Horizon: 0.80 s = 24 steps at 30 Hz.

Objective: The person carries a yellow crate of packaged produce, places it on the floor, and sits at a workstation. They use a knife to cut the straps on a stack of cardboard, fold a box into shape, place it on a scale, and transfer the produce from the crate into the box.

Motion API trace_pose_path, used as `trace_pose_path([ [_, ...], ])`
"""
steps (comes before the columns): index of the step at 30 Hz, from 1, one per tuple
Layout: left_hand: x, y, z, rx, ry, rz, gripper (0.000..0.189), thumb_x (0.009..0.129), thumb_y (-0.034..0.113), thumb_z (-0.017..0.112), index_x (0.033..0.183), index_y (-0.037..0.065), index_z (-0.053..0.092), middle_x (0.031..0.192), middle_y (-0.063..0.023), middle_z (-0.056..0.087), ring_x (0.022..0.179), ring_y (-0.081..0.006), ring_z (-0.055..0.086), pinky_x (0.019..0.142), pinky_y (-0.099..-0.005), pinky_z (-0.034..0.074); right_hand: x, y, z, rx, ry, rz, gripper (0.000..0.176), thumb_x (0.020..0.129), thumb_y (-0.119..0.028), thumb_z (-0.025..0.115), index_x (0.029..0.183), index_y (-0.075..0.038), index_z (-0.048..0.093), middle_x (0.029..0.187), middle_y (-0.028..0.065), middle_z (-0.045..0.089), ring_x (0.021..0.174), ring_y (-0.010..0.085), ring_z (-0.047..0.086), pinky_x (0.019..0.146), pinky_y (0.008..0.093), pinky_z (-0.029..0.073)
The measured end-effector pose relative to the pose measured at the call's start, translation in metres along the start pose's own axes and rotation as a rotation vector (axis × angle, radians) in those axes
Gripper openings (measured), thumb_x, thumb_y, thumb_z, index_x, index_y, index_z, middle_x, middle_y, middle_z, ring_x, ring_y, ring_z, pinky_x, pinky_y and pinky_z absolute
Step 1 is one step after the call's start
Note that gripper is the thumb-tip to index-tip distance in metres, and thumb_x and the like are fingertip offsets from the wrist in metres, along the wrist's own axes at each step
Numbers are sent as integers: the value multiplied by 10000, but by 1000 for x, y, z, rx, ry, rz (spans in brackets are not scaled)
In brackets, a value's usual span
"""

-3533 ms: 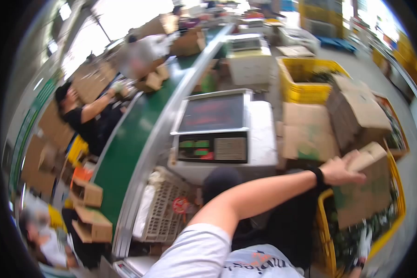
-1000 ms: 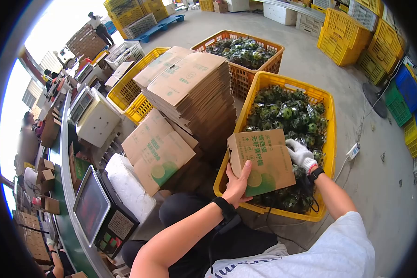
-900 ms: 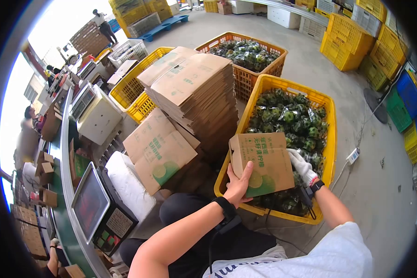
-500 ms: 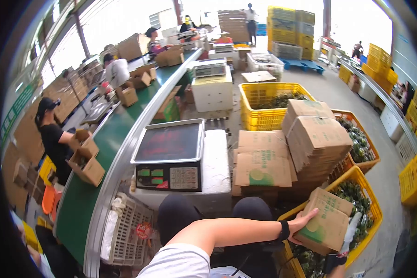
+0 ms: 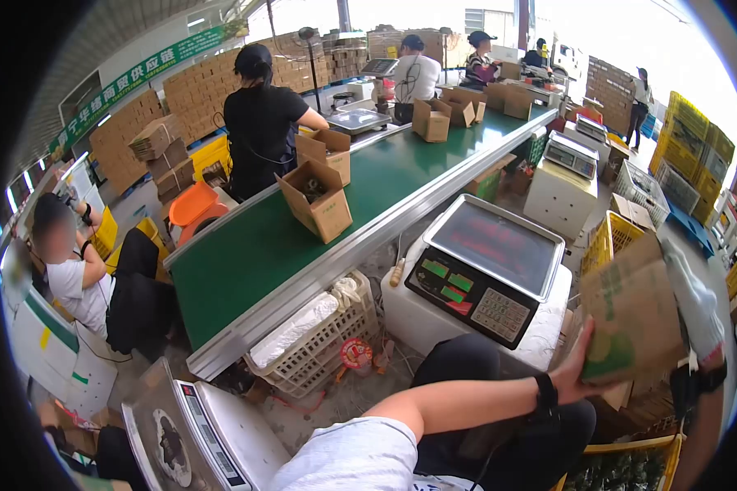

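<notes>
A cardboard box [image 5: 635, 307] with a green print is held up at the right, between my two hands. My left hand [image 5: 571, 364] presses its lower left side, the fingers running up along the edge. Around the box's right side is my right hand [image 5: 693, 299], in a pale glove and partly blurred. To the left of the box stands a scale with a metal tray [image 5: 496, 244] on a white foam box [image 5: 393, 295]. Below the box, a yellow crate [image 5: 673, 452] holds dark green wrapped items.
A green conveyor belt [image 5: 246, 286] runs diagonally from the lower left, carrying several open boxes. A person in black [image 5: 258, 139] stands behind it; another person [image 5: 82, 270] sits at the left. A white basket [image 5: 307, 360] and a second scale [image 5: 209, 434] stand nearer me.
The view has swung left. Both hands have lifted the box from above the yellow crate and brought it up beside the scale.
</notes>
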<state>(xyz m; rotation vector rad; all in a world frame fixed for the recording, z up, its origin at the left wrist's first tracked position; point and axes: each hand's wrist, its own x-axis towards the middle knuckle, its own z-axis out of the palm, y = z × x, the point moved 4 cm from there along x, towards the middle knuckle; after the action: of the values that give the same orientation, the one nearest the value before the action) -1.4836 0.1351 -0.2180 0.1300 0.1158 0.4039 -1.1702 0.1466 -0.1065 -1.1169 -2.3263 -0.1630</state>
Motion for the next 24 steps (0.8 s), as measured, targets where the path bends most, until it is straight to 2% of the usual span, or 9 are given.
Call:
trace_pose_path([
  [2, 7, 59, -12, 6, -107, 140, 872, 773, 831, 520, 1379, 204, 500, 1381, -41, 521, 1264, -237, 491, 1024, -475, 453, 221, -144, 11, -240, -97, -88, 595, 941, -530, 563, 1341, -90, 553, 1205, 143, 651, 1032, 277, 644, 910, 353, 524],
  [3, 4, 90, -12, 57, -72, 279, 912, 764, 840, 513, 1398, 185, 478, 1383, -52, 521, 1264, -251, 490, 1024, -466, 453, 220, -165, 11, -359, -155, -123, 596, 937, -527, 570, 1342, -91, 552, 1202, 148, 651, 1030, 282, 644, 910, 352, 525],
  [5, 6, 143, -29, 9, -30, 344, 934, 778, 847, 476, 1430, 180, 437, 1392, -69, 514, 1263, -269, 491, 1053, -475, 423, 255, -162, 42, 137, -263, 434, 620, 882, -483, 633, 1334, -65, 556, 1210, 136, 666, 1051, 266, 658, 895, 329, 509],
  [8, 4, 191, -52, 52, 9, 485, 968, 789, 855, 434, 1472, 172, 368, 1437, -82, 470, 1308, -287, 445, 1104, -502, 357, 304, -146, 104, -167, -287, 497, 600, 840, -413, 674, 1340, -100, 566, 1139, 161, 679, 1004, 246, 670, 895, 313, 503],
  [10, 1, 200, -72, 33, 218, 585, 988, 800, 858, 380, 1498, 160, 318, 1482, -73, 420, 1365, -275, 382, 1153, -514, 264, 317, -125, 135, 101, -264, 345, 617, 818, -406, 695, 1349, -120, 564, 1082, 143, 695, 939, 204, 672, 850, 315, 520],
  [13, 14, 218, -102, 34, 269, 646, 989, 812, 846, 353, 1510, 149, 288, 1515, -53, 384, 1400, -254, 336, 1175, -508, 206, 325, -107, 160, 178, -288, 340, 553, 844, -290, 693, 1350, -114, 559, 1071, 111, 697, 856, 189, 673, 752, 319, 552],
  [21, 20, 205, -105, -29, 352, 619, 835, 949, 689, 379, 1471, 41, 320, 1477, -120, 408, 1359, -260, 404, 1178, -415, 280, 328, -104, 175, 132, -344, 156, 528, 799, -155, 687, 1313, -93, 583, 1113, 126, 688, 1008, 222, 663, 903, 340, 511],
  [23, 4, 174, -61, -1, 254, 170, 763, 988, 640, 355, 1425, 15, 375, 1397, -149, 469, 1286, -258, 488, 1108, -403, 395, 323, -99, 181, 109, -361, 162, 497, 796, -219, 683, 1277, -114, 614, 1099, 139, 681, 995, 264, 664, 884, 356, 518],
  [24, -2, 168, -52, -1, 259, 158, 763, 988, 640, 355, 1425, 15, 375, 1397, -149, 469, 1286, -258, 488, 1108, -403, 395, 321, -101, 182, -74, -452, 195, 480, 796, -281, 676, 1251, -133, 637, 1098, 149, 678, 995, 286, 659, 872, 366, 520],
])
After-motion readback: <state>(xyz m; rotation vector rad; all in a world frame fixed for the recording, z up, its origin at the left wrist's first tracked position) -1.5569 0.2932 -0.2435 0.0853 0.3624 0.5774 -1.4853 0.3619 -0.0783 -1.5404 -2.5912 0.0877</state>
